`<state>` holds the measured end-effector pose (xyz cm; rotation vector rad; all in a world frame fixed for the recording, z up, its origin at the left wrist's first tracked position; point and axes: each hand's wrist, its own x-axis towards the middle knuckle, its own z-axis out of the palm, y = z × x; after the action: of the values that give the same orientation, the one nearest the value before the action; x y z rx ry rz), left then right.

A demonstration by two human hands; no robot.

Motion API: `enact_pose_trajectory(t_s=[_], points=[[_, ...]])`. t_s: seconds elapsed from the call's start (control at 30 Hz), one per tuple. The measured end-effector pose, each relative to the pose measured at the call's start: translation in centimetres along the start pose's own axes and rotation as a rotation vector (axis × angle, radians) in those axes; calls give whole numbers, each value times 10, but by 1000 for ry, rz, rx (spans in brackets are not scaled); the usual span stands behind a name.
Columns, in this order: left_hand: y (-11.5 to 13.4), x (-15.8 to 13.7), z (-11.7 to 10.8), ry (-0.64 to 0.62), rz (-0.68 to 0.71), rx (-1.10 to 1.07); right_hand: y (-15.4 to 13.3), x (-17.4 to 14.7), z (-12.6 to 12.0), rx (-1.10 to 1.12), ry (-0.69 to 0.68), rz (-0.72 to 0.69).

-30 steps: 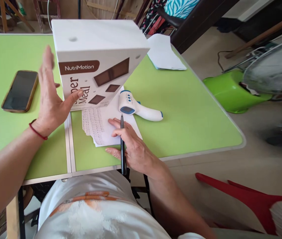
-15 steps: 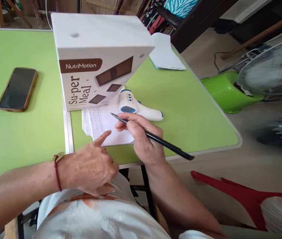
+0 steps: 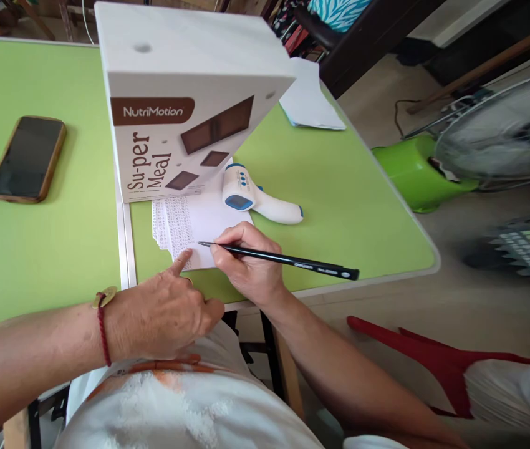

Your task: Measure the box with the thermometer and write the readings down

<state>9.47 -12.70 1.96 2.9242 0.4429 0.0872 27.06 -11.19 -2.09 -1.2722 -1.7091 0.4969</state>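
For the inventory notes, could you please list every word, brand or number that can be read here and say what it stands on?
"NutriMotion": brown label on the white box.
"Su-per Meal": brown letters running up the same box front.
Paper sheet under the left hand: dense rows of printed characters, too small to read.
Black pen in the right hand: pale print on the barrel, too small to read.
Thermometer and phone: no legible text.
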Motion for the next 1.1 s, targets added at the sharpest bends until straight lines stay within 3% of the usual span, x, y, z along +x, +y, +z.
enact_pose_trajectory(t_s=[0.2,1.1], points=[[0,-1,1,59,9,1,1,0,0,-6,-101,-47],[-2,0,-2,-11,15,-34,0,1,1,-8,-116,-120]])
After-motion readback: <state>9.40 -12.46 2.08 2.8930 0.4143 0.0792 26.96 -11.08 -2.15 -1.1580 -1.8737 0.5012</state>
